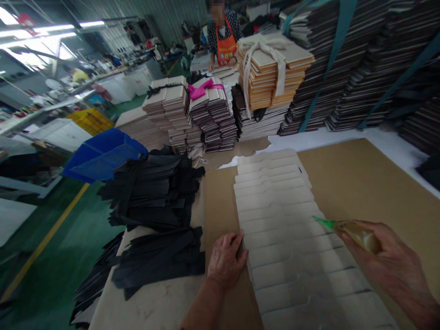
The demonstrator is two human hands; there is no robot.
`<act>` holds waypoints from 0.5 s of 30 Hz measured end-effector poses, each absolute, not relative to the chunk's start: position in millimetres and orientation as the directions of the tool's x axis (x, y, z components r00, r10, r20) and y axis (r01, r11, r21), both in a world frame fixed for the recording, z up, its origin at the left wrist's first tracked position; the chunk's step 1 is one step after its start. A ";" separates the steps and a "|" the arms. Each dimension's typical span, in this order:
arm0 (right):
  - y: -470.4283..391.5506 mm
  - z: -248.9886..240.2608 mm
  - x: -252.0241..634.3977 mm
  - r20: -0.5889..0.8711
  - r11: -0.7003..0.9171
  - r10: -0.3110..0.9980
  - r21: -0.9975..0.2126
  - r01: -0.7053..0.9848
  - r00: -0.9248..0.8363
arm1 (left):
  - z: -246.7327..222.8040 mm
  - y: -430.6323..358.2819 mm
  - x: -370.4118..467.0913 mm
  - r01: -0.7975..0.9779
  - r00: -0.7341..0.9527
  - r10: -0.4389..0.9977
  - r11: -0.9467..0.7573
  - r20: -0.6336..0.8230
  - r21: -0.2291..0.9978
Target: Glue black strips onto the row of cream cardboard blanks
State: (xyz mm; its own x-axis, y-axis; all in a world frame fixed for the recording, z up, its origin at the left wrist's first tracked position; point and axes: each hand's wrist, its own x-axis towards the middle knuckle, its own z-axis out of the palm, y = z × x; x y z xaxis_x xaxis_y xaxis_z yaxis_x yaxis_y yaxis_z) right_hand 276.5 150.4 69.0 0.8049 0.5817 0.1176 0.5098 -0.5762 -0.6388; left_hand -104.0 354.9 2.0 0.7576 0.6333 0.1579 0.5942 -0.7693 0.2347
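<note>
A column of overlapping pale grey-beige panels (282,229) runs up the middle of the brown board (371,183), each covering part of the one behind it. Against their left edge rests my left hand (227,259), fingertips touching the panels and nothing seen in its grasp. My right hand (392,256) is wrapped round a translucent squeeze bottle (360,233) holding yellowish liquid. Its thin green nozzle (323,222) points left, over the right edge of the panels. Whether the tip touches a panel, I cannot tell.
Stacks of black strips (158,192) lie left of the board. Behind stand tied bundles of panels (213,114) and a tall strapped stack (319,68). A blue crate (103,153) sits at the left. Across the table a person in an orange apron (227,43) stands.
</note>
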 end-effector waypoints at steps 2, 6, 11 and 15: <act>151.6 66.3 274.1 0.126 -0.554 0.595 -0.652 0.518 0.794 | 2.2 354.2 -103.6 0.596 0.756 0.635 -0.767 0.158 0.237; 156.0 60.3 265.9 0.139 -0.471 0.673 -0.677 0.566 0.727 | 2.1 353.5 -102.3 0.604 0.748 0.646 -0.758 0.151 0.246; 152.3 59.4 269.7 0.123 -0.518 0.646 -0.654 0.551 0.753 | 2.9 353.0 -101.1 0.614 0.743 0.658 -0.743 0.124 0.266; 155.9 55.6 266.2 0.146 -0.468 0.682 -0.667 0.580 0.717 | 5.6 353.2 -99.7 0.607 0.752 0.652 -0.743 0.100 0.282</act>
